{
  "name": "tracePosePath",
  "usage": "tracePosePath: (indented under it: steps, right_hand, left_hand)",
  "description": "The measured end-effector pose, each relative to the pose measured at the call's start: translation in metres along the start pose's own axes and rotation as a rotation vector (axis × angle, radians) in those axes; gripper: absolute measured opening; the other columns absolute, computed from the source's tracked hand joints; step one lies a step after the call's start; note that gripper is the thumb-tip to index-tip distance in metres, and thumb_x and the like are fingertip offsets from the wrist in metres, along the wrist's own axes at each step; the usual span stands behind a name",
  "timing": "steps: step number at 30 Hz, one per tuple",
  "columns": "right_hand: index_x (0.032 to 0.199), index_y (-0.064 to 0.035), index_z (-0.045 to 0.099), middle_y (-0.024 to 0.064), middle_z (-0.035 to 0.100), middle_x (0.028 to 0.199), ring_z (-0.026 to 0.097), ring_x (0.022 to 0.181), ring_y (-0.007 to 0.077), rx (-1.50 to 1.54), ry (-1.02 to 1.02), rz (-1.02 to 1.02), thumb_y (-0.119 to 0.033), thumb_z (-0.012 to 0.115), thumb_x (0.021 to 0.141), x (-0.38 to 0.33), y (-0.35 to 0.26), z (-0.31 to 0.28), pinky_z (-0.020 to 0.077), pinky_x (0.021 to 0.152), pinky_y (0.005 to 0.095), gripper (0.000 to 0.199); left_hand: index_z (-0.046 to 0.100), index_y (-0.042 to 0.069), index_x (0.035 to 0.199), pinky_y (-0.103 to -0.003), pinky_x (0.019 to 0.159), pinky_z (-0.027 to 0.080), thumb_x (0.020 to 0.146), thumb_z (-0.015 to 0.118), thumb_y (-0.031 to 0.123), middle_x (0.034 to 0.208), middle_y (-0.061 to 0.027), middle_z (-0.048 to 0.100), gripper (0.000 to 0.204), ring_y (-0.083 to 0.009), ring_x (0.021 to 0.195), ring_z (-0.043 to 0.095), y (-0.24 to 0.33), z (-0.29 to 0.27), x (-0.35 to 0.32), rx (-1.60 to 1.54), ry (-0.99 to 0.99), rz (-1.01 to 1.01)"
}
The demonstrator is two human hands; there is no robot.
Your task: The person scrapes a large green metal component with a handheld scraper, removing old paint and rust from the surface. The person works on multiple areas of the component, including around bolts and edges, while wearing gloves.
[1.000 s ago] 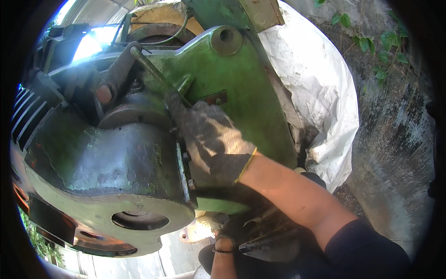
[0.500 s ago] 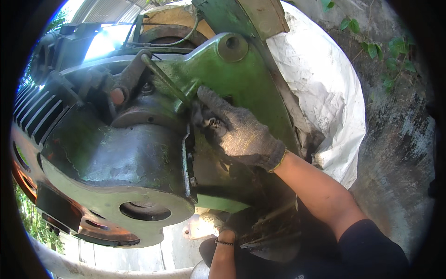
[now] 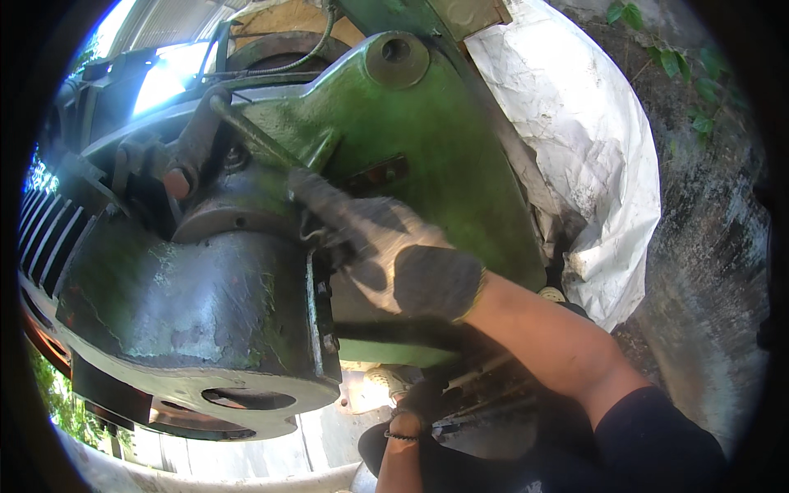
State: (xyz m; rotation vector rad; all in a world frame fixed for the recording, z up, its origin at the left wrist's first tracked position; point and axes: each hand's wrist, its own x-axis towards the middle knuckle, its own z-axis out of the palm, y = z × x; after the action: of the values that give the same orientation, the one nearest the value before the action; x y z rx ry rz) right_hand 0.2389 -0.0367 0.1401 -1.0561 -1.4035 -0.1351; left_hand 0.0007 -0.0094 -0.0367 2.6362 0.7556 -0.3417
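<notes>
My right hand, in a grey-brown knit work glove with dark patches, is beside a green-painted machine. Its fingers curl round something dark that I cannot make out, while one finger stretches toward the lower end of a slanting metal rod. Motion blurs the fingertips, so contact with the rod is unclear. Below, next to the rounded machine housing, my left hand wears a pale glove. Its fingers are mostly hidden near a light plate with holes, and what it touches cannot be made out.
A crumpled white sheet hangs along the machine's right side, before a stained wall with green leaves. A lever arm with a rusty bolt head juts from the housing top. Slatted fins line the left. A pale pipe curves below.
The machine sits further left in view. My right hand has moved left and down across it, uncovering a dark reddish slot. My left hand stays low beside the housing.
</notes>
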Motion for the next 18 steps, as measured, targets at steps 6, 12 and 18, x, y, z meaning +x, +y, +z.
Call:
tracePosePath:
  steps: [6,12,18]
  right_hand:
    - [0.159,-0.0134,0.053,0.0181,0.075,0.119,0.073,0.103,0.0327,0.117,0.190,0.044,-0.009,0.067,0.104,-0.013,0.012,-0.018,0.0592,0.095,0.0382,0.057]
    - [0.158,-0.0052,0.052,0.0186,0.075,0.120,0.069,0.097,0.0358,-0.177,0.301,-0.157,-0.004,0.075,0.087,0.002,0.014,0.001,0.0588,0.087,0.0449,0.075]
    - [0.158,-0.0031,0.052,0.0114,0.073,0.104,0.067,0.092,0.0345,-0.276,0.320,-0.310,0.000,0.074,0.078,-0.003,0.012,0.019,0.0571,0.081,0.0469,0.083]
  left_hand:
    - [0.077,0.016,0.112,-0.070,0.103,0.051,0.105,0.059,0.041,0.116,-0.0249,0.070,0.032,-0.0483,0.111,0.067,-0.036,0.039,0.012,0.097,0.163,0.205]
    - [0.068,0.003,0.127,-0.053,0.104,0.053,0.105,0.062,0.044,0.127,-0.0249,0.070,0.047,-0.0399,0.120,0.067,-0.066,0.046,0.019,0.097,-0.066,0.149]
    - [0.060,-0.002,0.147,-0.046,0.114,0.048,0.105,0.064,0.050,0.145,-0.0268,0.065,0.067,-0.0406,0.136,0.062,-0.061,0.038,0.012,-0.028,-0.176,0.021]
